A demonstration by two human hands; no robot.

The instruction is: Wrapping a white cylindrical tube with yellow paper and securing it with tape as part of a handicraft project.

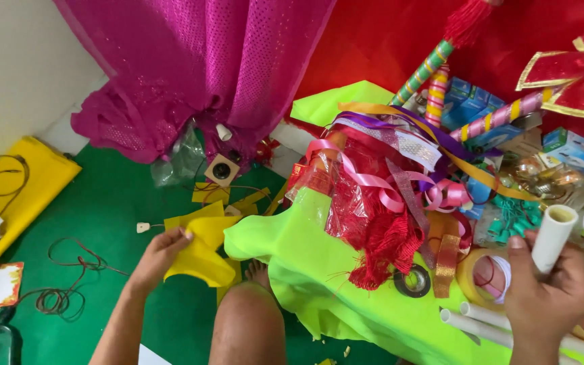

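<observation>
While the right hand [552, 297] grips a white tube [553, 238] upright at the near right edge, more white tubes [481, 321] lie just below it on neon green cloth [305, 263]. Left hand [160, 253] is closed on a yellow felt piece [201, 253] over the green floor [109, 203]. Beyond: tape roll [412, 282], red tassel [380, 247], tangled ribbons [400, 169]. Farthest: striped sticks [434, 67], magenta curtain [197, 61].
</observation>
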